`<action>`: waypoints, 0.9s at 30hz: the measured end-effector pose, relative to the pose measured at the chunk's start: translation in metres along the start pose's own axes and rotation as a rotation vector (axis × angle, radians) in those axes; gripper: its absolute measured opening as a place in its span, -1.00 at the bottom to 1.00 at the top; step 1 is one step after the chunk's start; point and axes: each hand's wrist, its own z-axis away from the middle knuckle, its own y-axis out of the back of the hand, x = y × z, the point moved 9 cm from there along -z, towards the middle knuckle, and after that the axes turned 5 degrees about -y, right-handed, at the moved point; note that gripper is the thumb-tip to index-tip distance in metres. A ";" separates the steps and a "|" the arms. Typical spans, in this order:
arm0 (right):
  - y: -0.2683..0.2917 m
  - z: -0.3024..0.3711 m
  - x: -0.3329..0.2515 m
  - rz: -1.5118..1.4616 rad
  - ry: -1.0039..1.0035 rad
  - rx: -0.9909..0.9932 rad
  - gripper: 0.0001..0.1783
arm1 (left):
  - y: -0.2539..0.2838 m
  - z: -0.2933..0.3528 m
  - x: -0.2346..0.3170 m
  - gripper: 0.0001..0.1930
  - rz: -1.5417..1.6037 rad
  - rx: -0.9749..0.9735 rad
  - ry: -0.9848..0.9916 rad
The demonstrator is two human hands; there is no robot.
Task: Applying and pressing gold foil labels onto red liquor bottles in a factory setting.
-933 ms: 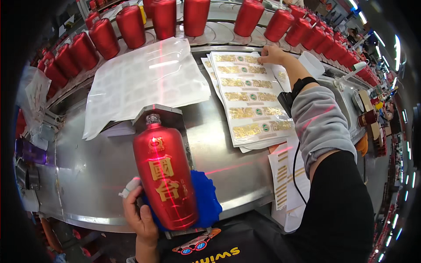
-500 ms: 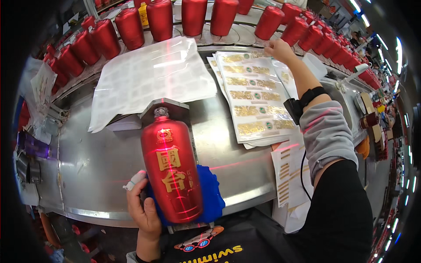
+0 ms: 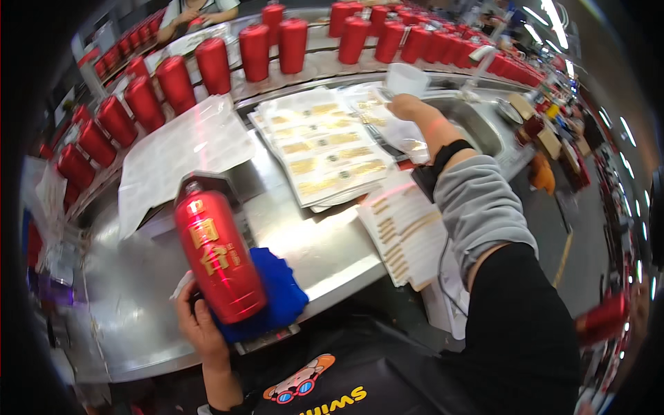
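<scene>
A glossy red bottle (image 3: 220, 259) with gold characters lies tilted on a blue cloth (image 3: 277, 294), its neck in a dark angled rest (image 3: 223, 185). My left hand (image 3: 200, 325) holds the bottle's lower left side with bent fingers. Something white covers or sits at its fingertips, though I cannot make out what. My right arm reaches far out to the right. Beyond the stack of gold label sheets (image 3: 330, 145), my right hand (image 3: 408, 107) is beside a white tub (image 3: 407, 79) and a loose label sheet (image 3: 380, 114). Blur and the angle hide its fingers.
Red bottles (image 3: 254, 54) stand along a curved conveyor at the back. A translucent sheet (image 3: 183, 152) covers the bench's left part. On the right are strip-label sheets (image 3: 404, 232), a sink (image 3: 470, 121) and a tap (image 3: 477, 66). Another person (image 3: 197, 15) sits across.
My view has turned to the right, so the bench appears shifted left. My right hand has moved from the stack's far edge toward the white tub. My left hand stays at the bottle.
</scene>
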 end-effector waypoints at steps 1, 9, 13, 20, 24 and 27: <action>0.017 0.002 0.020 0.001 -0.007 0.085 -0.54 | 0.003 0.001 0.006 -0.57 0.055 0.013 0.004; 0.054 0.154 -0.026 -0.557 0.081 0.381 -0.64 | -0.002 0.001 0.008 -0.57 0.281 0.007 0.012; 0.088 0.249 -0.075 -0.893 0.268 0.577 -0.71 | 0.005 0.005 0.014 -0.57 0.231 0.052 -0.053; 0.048 0.331 -0.080 -1.403 0.122 0.259 -0.67 | 0.015 0.009 0.040 -0.61 0.155 0.062 -0.211; 0.044 0.338 -0.087 -1.684 0.072 0.144 -0.63 | 0.020 0.004 0.080 -0.60 0.047 0.058 -0.263; 0.063 0.338 -0.094 -1.760 0.157 0.162 -0.58 | 0.010 -0.004 0.095 -0.64 0.136 0.051 -0.288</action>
